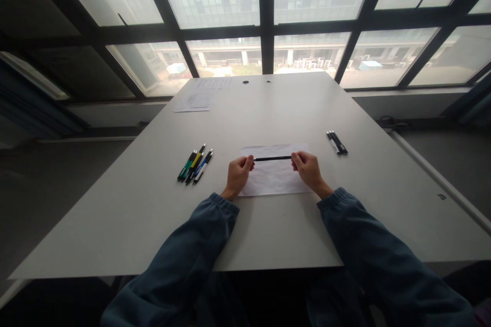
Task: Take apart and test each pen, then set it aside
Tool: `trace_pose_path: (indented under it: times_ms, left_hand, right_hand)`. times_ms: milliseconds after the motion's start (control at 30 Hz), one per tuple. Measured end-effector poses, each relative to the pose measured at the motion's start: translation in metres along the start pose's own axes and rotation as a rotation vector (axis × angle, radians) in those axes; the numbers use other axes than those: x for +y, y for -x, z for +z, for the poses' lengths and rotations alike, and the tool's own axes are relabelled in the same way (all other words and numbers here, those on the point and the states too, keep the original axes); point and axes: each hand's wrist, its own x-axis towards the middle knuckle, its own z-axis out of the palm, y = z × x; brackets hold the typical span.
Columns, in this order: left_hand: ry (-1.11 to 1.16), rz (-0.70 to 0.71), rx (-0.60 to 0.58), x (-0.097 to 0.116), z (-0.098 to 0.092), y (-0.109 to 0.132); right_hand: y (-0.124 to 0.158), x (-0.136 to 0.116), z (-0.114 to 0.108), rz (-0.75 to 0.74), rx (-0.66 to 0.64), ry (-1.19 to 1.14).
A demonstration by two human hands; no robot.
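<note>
A slim black pen (273,158) is stretched level between my two hands, above a white sheet of paper (276,181). My left hand (238,173) is closed and pinches its left end between thumb and fingers. At the other end, my right hand (307,167) pinches it the same way. Which end is the tip cannot be made out. Left of the paper lies a loose group of several pens (195,164) with green, yellow, blue and white parts. Off to the right, a smaller group of black and white pens (337,143) lies side by side.
The white table (126,230) reaches from my body to the windows. Printed papers (194,98) lie at its far left. Two small round fittings, one a dark grommet (245,82), sit near the far edge. A small dark mark (442,197) is at the right.
</note>
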Motion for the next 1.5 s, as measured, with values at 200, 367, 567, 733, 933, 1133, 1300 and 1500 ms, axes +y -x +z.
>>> trace_pose_path:
  times_ms: [200,367,567,733,933,1133,1300,1500]
  left_hand:
    - [-0.009,0.009,-0.003,0.0017,-0.0001,0.0005]
    - [-0.022,0.014,-0.009,0.002,-0.0008,0.0003]
    - [-0.026,0.018,-0.013,0.004,-0.0009,0.001]
    - [-0.022,0.021,-0.013,0.0046,-0.0003,0.0006]
    - [-0.019,0.006,-0.013,0.0042,0.0,0.0004]
    - [-0.027,0.021,-0.014,0.0039,-0.0009,0.0006]
    - [-0.025,0.018,-0.016,0.0057,-0.0007,0.001]
    - [-0.023,0.013,-0.012,0.0064,-0.0006,0.0013]
  right_hand:
    - [0.0002,0.0019,0.0001,-0.004,0.002,0.011]
    - [-0.0001,0.0012,0.0,-0.007,0.005,0.023]
    - [-0.0001,-0.0008,0.0003,-0.003,0.004,0.014]
    - [-0.0003,0.0009,0.0006,-0.009,0.004,0.025]
    - [0.0001,-0.0005,0.0008,-0.006,0.007,0.049]
    - [0.0006,-0.0039,0.0008,-0.01,0.01,0.063]
    - [0.0012,-0.0042,0.0008,-0.008,0.007,0.052]
    - [0.0015,-0.0046,0.001,-0.001,0.004,0.062]
